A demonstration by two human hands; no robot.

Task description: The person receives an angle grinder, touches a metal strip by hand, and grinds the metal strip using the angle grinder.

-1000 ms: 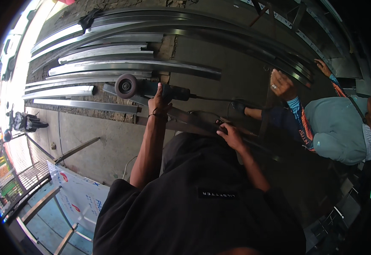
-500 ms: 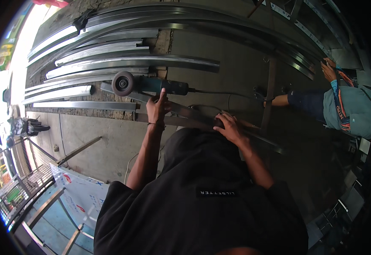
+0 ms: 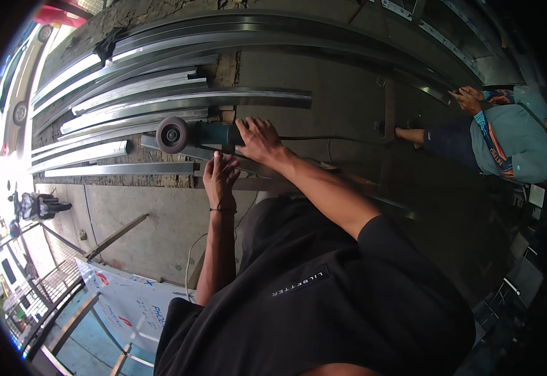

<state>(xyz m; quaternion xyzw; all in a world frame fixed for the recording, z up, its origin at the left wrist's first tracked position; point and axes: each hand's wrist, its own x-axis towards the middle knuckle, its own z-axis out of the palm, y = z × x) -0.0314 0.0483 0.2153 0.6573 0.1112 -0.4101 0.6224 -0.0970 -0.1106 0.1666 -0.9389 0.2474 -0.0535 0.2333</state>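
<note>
An angle grinder [image 3: 209, 134] with a round grey disc [image 3: 173, 135] lies sideways over a narrow metal bar [image 3: 254, 167] in front of me. My right hand [image 3: 259, 140] reaches across and grips the rear of the grinder's body, which its fingers partly cover. Just below the grinder, my left hand [image 3: 221, 177] is raised with its fingers stretched toward the tool's underside. Nothing shows in its palm; whether a fingertip touches the grinder, I cannot tell. A dark cord [image 3: 323, 138] runs right from the tool.
Several long shiny metal profiles [image 3: 185, 100] lie across worn boards [image 3: 223, 69] ahead and to the left. Another person [image 3: 505, 141] is at the far right, hands held together. A film-covered sheet [image 3: 123, 301] and metal frame [image 3: 73, 323] stand at lower left; a motorcycle [image 3: 38, 205] is beyond.
My right hand has left the bar by my knee and taken hold of the grinder's rear. My left hand has come off the grinder and dropped slightly below it.
</note>
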